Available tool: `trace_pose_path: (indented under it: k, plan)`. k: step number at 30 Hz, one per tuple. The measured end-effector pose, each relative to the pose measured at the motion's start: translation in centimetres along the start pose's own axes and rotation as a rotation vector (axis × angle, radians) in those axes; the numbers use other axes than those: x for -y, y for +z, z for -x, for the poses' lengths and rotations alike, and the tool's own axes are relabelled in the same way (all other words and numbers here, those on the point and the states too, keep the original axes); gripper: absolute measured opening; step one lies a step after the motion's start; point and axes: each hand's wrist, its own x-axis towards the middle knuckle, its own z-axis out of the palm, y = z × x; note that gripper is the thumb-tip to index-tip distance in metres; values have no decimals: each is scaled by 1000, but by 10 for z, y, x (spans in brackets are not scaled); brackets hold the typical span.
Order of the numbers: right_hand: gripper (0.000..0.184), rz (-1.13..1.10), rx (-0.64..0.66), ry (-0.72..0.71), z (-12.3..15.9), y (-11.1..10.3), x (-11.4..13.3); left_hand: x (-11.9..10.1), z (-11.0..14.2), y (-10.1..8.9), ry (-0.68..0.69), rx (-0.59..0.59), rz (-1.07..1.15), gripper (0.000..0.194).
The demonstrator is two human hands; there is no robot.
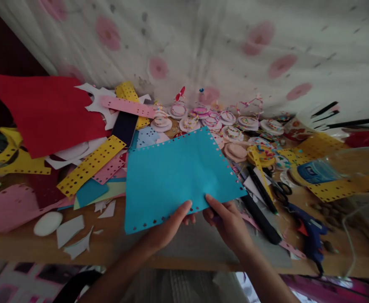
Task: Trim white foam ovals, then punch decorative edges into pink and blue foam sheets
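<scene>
A blue sheet of craft paper (171, 176), with a row of small punched shapes along its edges, is held above the table, tilted toward me. My left hand (171, 223) pinches its near edge, thumb on top and fingers underneath. Just to the right, my right hand (226, 219) grips the same edge, its thumb also on top. The fingers below the sheet are partly hidden. Under my hands lies a grey mat (200, 248).
Left are a red sheet (54, 109), punched yellow strips (91, 165) and paper scraps (70, 231). Several small decorated paper hats (190, 122) stand behind. On the right lie scissors (280, 189), a blue glue gun (309, 229), a black-handled tool (261, 219) and a plastic bottle (338, 166).
</scene>
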Motion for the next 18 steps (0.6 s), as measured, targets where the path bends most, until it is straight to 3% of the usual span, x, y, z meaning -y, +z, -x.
trace_pose_path:
  k: [3,5,8,12,18]
  plan:
    - [39,-83,143,35,-16,-2,16,-12,-24,-5,114,-9,-73,51]
    - [31,-156,280,61,-27,-5,24,-12,-37,-6,164,-118,-92,51]
    - [40,-163,421,63,-41,-8,24,0,-48,-6,195,-252,-105,49]
    - [30,-127,408,43,-50,-8,7,23,-51,-4,139,-313,-117,43]
    - [38,-108,253,56,-53,-14,-8,33,-54,-7,-5,-340,40,28]
